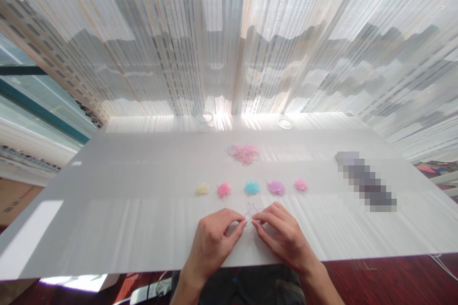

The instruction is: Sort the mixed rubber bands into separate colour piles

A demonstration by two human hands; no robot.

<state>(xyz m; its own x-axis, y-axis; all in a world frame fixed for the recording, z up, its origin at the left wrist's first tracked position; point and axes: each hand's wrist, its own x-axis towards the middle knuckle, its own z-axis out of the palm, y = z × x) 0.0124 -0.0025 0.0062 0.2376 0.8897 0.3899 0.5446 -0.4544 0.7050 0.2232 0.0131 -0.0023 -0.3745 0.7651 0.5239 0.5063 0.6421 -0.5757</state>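
My left hand [221,233] and my right hand [281,231] meet near the front edge of the white table [150,228]. Thumb and forefinger are pinched on each hand. Between the fingertips show a few thin pink and pale blue strands [250,209], perhaps small elastic bands; their exact kind is too fine to tell. Just beyond lies a row of small heaps of similar strands: a yellow heap [202,189], a pink heap [223,190], a turquoise heap [252,187], a purple heap [275,187] and another pink heap [301,185]. Behind them is a larger mixed-colour heap [244,153].
Two clear round containers, a left one [206,120] and a right one [285,123], stand at the table's back edge before striped curtains [222,57]. A blurred-out dark object [367,182] lies at right. A power strip [150,291] is on the floor.
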